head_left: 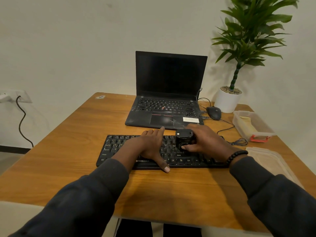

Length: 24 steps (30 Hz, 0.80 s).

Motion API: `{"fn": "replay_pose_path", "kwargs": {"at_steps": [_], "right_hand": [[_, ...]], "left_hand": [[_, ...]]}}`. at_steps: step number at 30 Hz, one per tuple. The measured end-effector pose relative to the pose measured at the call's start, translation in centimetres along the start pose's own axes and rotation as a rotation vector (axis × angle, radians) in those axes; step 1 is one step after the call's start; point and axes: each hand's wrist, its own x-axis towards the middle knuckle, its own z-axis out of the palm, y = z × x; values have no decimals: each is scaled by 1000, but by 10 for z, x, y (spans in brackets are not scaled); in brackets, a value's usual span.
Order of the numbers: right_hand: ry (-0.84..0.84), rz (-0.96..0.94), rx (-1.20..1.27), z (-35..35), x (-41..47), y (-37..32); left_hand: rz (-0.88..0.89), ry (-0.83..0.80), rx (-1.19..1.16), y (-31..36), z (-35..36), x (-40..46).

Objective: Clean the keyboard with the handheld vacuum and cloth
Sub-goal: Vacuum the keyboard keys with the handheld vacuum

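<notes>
A black keyboard (118,147) lies across the middle of the wooden table (68,151). My left hand (152,146) lies flat on its centre, fingers straight and reaching past the far edge, thumb at the near edge. My right hand (203,141) grips a small black round handheld vacuum (184,136) that stands upright on the keys right of centre. A yellowish cloth (247,123) lies inside a clear plastic box (261,127) at the right.
An open black laptop (169,93) stands behind the keyboard. A wired mouse (213,112) and its cable (237,142) lie to the right, near a white plant pot (227,100). A clear lid (268,161) rests by the right edge. A wall socket (12,96) sits at left.
</notes>
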Motion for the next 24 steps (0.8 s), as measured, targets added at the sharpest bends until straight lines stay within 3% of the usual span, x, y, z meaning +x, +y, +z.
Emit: {"fn": "replay_pose_path", "kwargs": {"at_steps": [5, 12, 18, 21, 24], "right_hand": [[112, -43, 148, 13, 10, -18], [-23, -10, 59, 3, 8, 0], [99, 4, 144, 12, 12, -10], [76, 8, 206, 22, 13, -14], [23, 28, 118, 14, 8, -5]], "left_hand": [[16, 34, -45, -4, 4, 2], [21, 31, -33, -4, 5, 0], [11, 39, -50, -5, 6, 1], [3, 40, -59, -6, 7, 1], [15, 37, -52, -7, 8, 1]]}}
